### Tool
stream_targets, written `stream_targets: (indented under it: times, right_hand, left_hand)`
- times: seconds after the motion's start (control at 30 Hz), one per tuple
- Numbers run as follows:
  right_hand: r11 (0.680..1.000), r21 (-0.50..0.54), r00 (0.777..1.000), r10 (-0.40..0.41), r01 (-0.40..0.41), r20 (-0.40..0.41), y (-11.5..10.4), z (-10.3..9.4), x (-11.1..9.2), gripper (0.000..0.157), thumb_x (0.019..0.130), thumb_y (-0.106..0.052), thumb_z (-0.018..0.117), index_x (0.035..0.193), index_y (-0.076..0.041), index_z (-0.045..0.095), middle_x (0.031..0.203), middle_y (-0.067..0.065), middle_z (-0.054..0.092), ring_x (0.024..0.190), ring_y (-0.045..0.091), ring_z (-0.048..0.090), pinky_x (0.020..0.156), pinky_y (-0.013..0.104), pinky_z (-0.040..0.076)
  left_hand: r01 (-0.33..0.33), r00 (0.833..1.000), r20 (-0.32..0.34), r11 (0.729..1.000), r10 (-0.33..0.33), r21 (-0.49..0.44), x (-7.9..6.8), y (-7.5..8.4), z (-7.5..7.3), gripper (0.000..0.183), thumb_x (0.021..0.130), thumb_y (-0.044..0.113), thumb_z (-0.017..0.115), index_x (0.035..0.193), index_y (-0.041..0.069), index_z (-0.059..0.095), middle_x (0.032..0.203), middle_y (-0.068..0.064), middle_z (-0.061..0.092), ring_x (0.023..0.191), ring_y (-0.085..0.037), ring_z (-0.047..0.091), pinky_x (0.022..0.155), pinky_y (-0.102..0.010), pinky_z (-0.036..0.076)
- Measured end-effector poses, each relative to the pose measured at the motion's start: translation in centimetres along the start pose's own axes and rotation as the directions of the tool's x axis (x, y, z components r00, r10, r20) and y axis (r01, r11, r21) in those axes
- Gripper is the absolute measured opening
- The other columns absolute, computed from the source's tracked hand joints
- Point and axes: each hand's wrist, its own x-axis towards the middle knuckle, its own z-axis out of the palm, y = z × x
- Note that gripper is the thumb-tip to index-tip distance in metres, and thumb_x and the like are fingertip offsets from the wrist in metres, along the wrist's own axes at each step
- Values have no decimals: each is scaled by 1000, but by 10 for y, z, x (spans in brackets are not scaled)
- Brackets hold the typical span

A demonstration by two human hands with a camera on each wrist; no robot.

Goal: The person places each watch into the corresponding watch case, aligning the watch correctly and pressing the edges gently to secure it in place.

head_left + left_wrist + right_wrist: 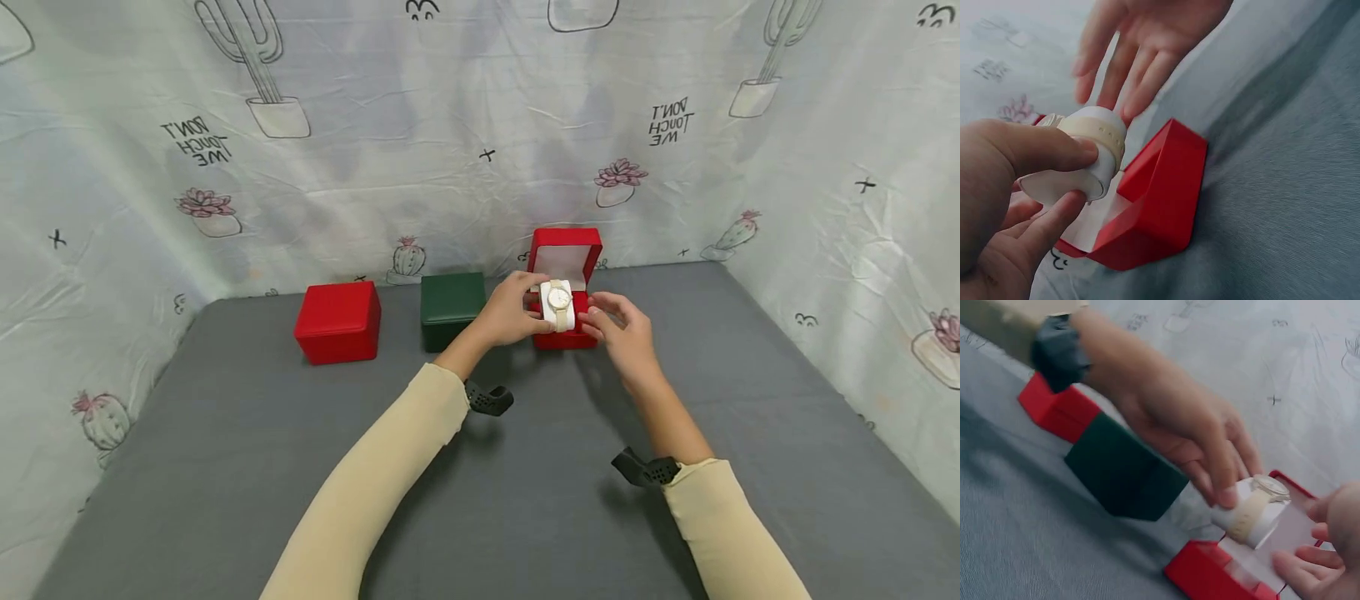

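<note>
My left hand (507, 310) pinches a white watch cushion (1105, 164) between thumb and fingers. A cream-strapped wristwatch (558, 298) with a round pale dial is wrapped around that cushion. Both are held over a red watch box (566, 340), whose lid (564, 242) stands up at the back and shows a white lining. Just right of the watch, my right hand (619, 332) has its fingers loosely bent and spread, holding nothing. In the left wrist view the right hand's fingers (1147, 72) extend close beside the cushion.
A closed dark green box (453, 300) sits left of the open one, partly behind my left hand. Farther left is a closed red box (339, 323). All stand toward the back of a grey cloth-covered table (525, 500), before a printed curtain (465, 108).
</note>
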Motion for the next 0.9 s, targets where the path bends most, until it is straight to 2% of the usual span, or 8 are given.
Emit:
stream_targets:
  times: [0.1, 0.17, 0.23, 0.33, 0.5, 0.63, 0.8, 0.9]
  right_hand:
    - [997, -76, 994, 14, -22, -110, 7, 0, 2, 36, 99, -16, 53, 131, 0, 54, 133, 18, 56, 115, 23, 60, 95, 25, 51]
    - [987, -151, 991, 29, -49, -129, 12, 1, 3, 35, 99, -14, 53, 131, -2, 56, 134, 17, 56, 123, 25, 56, 101, 31, 48]
    - [973, -216, 993, 54, -75, -103, 16, 2, 3, 36, 99, -15, 53, 134, -4, 55, 139, 16, 53, 131, 26, 50, 108, 36, 43]
    - [961, -255, 994, 92, -102, -50, 19, 3, 4, 39, 99, -14, 52, 137, -4, 51, 146, 17, 47, 139, 29, 42, 114, 42, 36]
    - [963, -253, 995, 95, -92, -1, 21, 4, 4, 42, 99, -9, 52, 139, 0, 47, 150, 19, 41, 141, 29, 39, 115, 42, 34]
    - [964, -254, 996, 86, -81, 7, 22, 3, 4, 44, 97, -7, 55, 139, 2, 47, 153, 20, 35, 140, 30, 40, 114, 42, 35]
    - [946, -320, 997, 70, -58, 27, 24, 1, 6, 43, 95, -6, 58, 136, 2, 50, 154, 21, 34, 138, 34, 41, 112, 45, 37]
    - [930, -366, 997, 64, -41, 49, 25, 1, 5, 43, 94, -7, 58, 136, 1, 50, 155, 21, 32, 140, 35, 39, 112, 46, 37]
  left_hand:
    - [12, 1000, 5, 995, -13, 98, 17, 0, 3, 73, 81, 19, 77, 144, 10, 42, 145, -11, 39, 128, -25, 48, 97, -33, 52]
    - [13, 1000, 24, 988, -17, 154, 26, -1, 6, 73, 83, 20, 75, 146, 10, 40, 144, -11, 39, 128, -24, 45, 101, -36, 49]
    - [8, 998, 51, 978, -19, 208, 33, -3, 9, 72, 84, 21, 74, 147, 10, 39, 144, -12, 39, 129, -24, 44, 103, -38, 47]
    - [2, 996, 85, 963, -25, 268, 40, -6, 14, 71, 86, 21, 72, 147, 10, 38, 143, -13, 40, 129, -25, 43, 105, -40, 45]
    - [-7, 993, 113, 951, -30, 310, 44, -8, 17, 70, 87, 23, 71, 147, 8, 39, 141, -13, 42, 127, -25, 45, 108, -41, 43]
    - [-16, 987, 155, 937, -41, 349, 44, -8, 18, 70, 86, 25, 71, 147, 8, 39, 142, -13, 42, 127, -25, 44, 109, -41, 42]
    - [-8, 977, 191, 882, -93, 471, 45, -10, 20, 70, 85, 35, 70, 146, 13, 42, 145, -9, 42, 130, -22, 39, 111, -42, 38]
    - [5, 977, 180, 852, -116, 523, 45, -10, 22, 69, 84, 40, 68, 145, 18, 45, 141, -5, 43, 128, -21, 38, 109, -42, 38]
